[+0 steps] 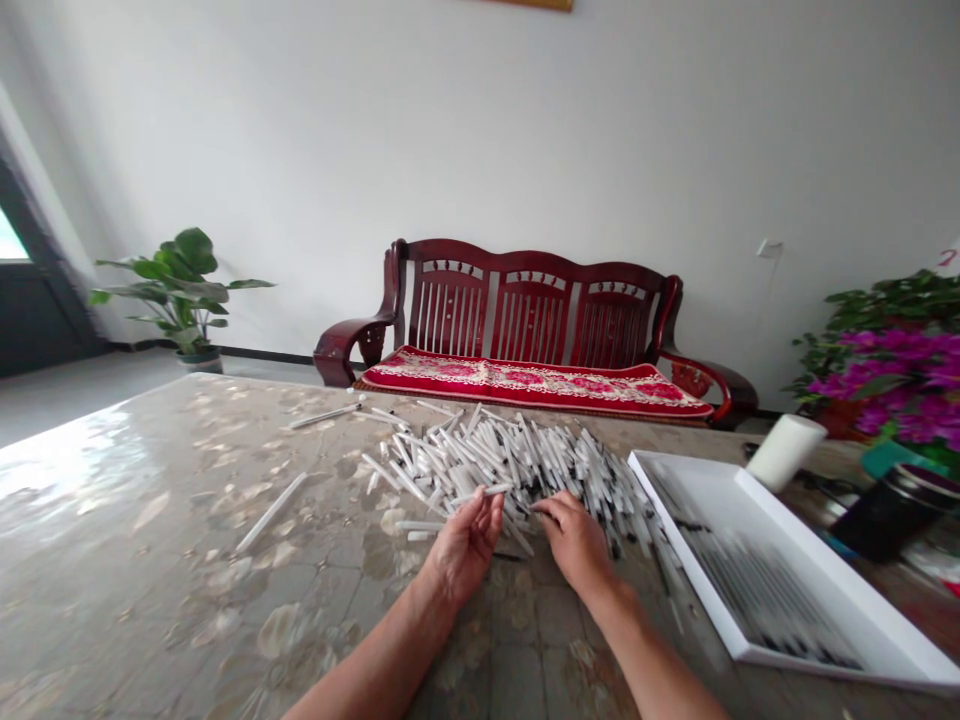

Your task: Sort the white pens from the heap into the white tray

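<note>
Bare forearms (390, 650) up front: my left hand (466, 552) pinches one slim white plastic tube (491, 491), held up probably to keep it off the white-and-black plastic tube heap (487, 450) toward the far edge of the glossy patterned surface (172, 600). My right hand's (576, 542) curled there; can't tell if gripping.

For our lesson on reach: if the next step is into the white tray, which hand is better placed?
The right hand, most likely: it is nearer the white tray. The left hand is farther off, holds a white tube, and would probably have to pass the right.
</note>
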Tool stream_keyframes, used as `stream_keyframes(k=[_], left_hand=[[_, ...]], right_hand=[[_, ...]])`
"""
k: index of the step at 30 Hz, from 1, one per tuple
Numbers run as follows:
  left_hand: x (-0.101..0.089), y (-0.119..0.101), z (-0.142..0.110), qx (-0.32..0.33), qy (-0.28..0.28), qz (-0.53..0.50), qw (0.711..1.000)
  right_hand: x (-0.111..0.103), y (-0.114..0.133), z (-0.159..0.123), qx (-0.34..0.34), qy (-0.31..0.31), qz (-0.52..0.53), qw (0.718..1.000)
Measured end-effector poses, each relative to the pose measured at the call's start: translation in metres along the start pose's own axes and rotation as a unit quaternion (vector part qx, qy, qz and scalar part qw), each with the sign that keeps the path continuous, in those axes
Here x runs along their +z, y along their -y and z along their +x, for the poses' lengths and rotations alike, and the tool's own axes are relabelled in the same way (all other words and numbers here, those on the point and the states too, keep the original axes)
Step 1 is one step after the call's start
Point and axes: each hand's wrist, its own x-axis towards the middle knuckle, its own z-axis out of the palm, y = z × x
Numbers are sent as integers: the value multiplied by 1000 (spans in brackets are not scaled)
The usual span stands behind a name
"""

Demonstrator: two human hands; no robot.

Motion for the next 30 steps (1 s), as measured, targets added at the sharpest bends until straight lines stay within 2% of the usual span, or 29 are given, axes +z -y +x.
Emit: stream_keyframes(k=[6,23,25,27,29,30], left_hand=[[-2,2,9,42,19,50,998],[-3,9,14,64,22,111,991],[-3,10,14,64,24,118,991],[-3,11,14,67,28,122,990],[-4,11,14,70,27,123,990],[-4,12,14,72,26,122,990]], right_hand=[[8,10,3,-12,28,-93,995],[13,8,1,-35,-2,-136,990],[14,4,2,-31,-24,-94,995],[15,1,5,-14,-64,-1,998],[17,-1,6,26,-98,134,986],[18,-1,7,57,-104,207,971]])
